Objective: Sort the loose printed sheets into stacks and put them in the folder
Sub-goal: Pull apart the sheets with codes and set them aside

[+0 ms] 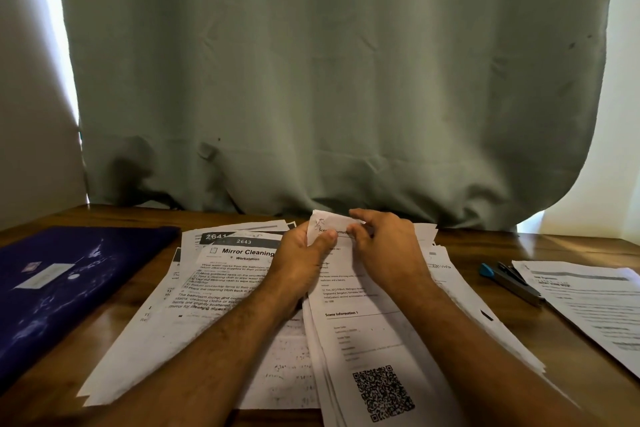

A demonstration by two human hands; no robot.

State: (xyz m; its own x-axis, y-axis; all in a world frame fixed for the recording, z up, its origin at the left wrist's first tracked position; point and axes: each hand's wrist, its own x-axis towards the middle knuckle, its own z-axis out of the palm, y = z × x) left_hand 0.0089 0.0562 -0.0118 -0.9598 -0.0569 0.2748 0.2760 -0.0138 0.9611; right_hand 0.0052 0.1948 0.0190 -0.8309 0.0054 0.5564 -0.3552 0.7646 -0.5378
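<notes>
I see my left hand (304, 253) and right hand (384, 246) both pinching the curled top edge of a QR-coded sheet (367, 333) beside a blue folder (69, 281).

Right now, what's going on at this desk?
A person is sorting printed sheets on a wooden table. Both hands, left hand and right hand, pinch the curled top edge of the sheet with the QR code. A fanned pile headed Mirror Cleaning lies to the left. The dark blue folder lies closed at far left; a stapler and another stack sit right.
</notes>
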